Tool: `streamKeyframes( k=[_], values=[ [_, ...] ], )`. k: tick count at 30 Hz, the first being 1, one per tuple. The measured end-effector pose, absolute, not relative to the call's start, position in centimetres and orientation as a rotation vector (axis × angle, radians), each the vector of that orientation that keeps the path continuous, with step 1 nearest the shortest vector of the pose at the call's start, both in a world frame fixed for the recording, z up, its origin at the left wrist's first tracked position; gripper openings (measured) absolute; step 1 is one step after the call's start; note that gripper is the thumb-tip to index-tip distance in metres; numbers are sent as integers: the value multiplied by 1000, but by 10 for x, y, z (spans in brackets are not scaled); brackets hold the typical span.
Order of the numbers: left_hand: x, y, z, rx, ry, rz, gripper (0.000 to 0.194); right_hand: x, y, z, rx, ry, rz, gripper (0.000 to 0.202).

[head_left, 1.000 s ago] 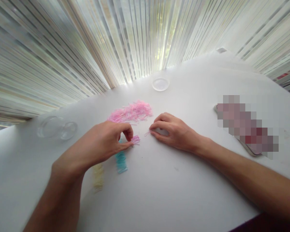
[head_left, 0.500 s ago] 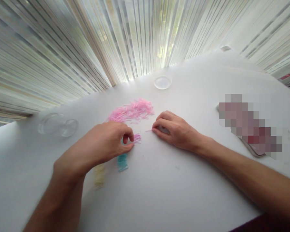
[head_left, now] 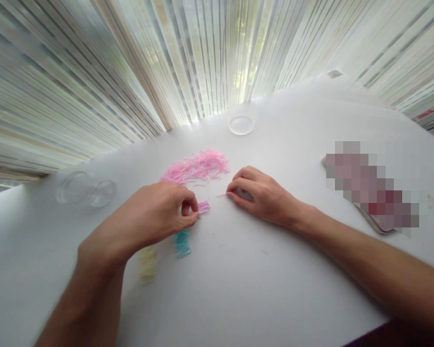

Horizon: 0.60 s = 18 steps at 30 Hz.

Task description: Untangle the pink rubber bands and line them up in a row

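Observation:
My left hand (head_left: 155, 207) is closed, thumb and forefinger pinched at the near end of a small row of purple strands (head_left: 204, 207). Its fingers hide part of that row. My right hand (head_left: 262, 193) rests on the table just to the right, with a single thin pink strand (head_left: 221, 195) between its fingertips. Beyond both hands lies a loose heap of pink strands (head_left: 202, 165). Below my left hand sits a neat row of teal strands (head_left: 183, 243), partly covered by it. A pale yellow row of strands (head_left: 147, 265) lies nearer, beside my left wrist.
Two clear round pieces, a larger dish (head_left: 72, 189) and a smaller one (head_left: 104, 193), sit at the left. Another clear round lid or dish (head_left: 241, 125) stands at the back. At the right lies a flat, pixelated phone-like object (head_left: 386, 226). Striped blinds (head_left: 202, 58) border the white table (head_left: 238, 289).
My left thumb and forefinger have closed together at the purple strands. My right hand keeps its pinch on the pink strand, nearly still. The view has shifted slightly.

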<state>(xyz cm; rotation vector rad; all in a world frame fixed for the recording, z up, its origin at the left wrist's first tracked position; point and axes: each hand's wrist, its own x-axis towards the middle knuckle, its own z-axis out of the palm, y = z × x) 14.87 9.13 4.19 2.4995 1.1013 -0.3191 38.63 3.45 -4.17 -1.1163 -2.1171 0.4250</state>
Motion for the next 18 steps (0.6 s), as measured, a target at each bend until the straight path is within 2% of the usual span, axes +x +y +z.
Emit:
streamKeyframes(
  k=[10,18],
  values=[
    [141,95,50,2453,1158,-334,13,387,33,-41,-1128,-2074,462,13],
    [116,105,63,2410,1269,-212,27,386,34,-40,-1136,-2094,485,12]
  ],
)
